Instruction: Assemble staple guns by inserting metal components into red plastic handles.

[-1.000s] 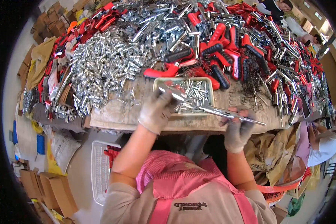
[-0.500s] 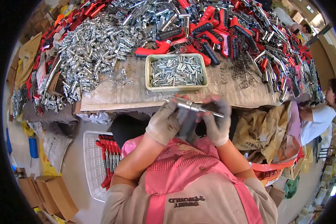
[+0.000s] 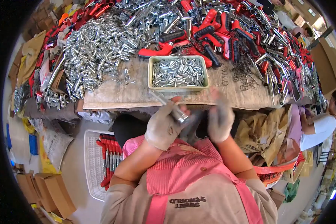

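The slim metal tube [image 3: 159, 98] lies in the left hand [image 3: 159, 130], whose fingers are curled round it; its long axis runs aslant, the thin end pointing up and leftward to the near left corner of the pale tray [image 3: 179, 89], the thicker end poking out low on the right, on the side of the right hand [image 3: 220, 121]. The left is plainly the nearer hand, being on the part itself; the right stands apart, to the right of that thick end and close to the front edge of the bench [image 3: 115, 99], its fingers pointing up, though blur keeps me from telling how far they are spread or whether they pinch anything small. Beyond both hands, the tray sits on the bench, filled with short metal pins [image 3: 179, 71]
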Action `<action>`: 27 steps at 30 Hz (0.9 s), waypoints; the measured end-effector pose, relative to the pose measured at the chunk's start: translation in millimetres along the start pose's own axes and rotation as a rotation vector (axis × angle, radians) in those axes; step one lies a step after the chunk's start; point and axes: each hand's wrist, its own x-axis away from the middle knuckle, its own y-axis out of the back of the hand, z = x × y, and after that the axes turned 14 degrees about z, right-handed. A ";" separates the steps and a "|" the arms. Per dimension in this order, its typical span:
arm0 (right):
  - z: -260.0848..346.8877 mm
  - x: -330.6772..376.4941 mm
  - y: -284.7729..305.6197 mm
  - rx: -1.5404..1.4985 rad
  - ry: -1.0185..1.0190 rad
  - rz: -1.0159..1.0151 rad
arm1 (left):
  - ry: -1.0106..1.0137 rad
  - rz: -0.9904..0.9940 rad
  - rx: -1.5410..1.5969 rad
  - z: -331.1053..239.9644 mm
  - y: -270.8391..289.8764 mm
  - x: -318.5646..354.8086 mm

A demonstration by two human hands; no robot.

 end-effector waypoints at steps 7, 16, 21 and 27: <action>-128.5 -11.4 1.4 0.718 -0.634 0.210 | 0.321 -0.034 1.258 -13.6 10.1 8.2; -75.0 -48.7 64.4 -0.412 -0.330 0.496 | 0.380 -0.015 1.018 8.6 32.6 17.3; -51.0 -73.6 62.8 -0.155 -0.085 0.739 | 0.427 0.051 1.007 7.7 43.2 12.7; -24.5 -88.9 22.6 -0.269 0.120 1.093 | 0.469 0.178 0.646 2.4 54.5 11.0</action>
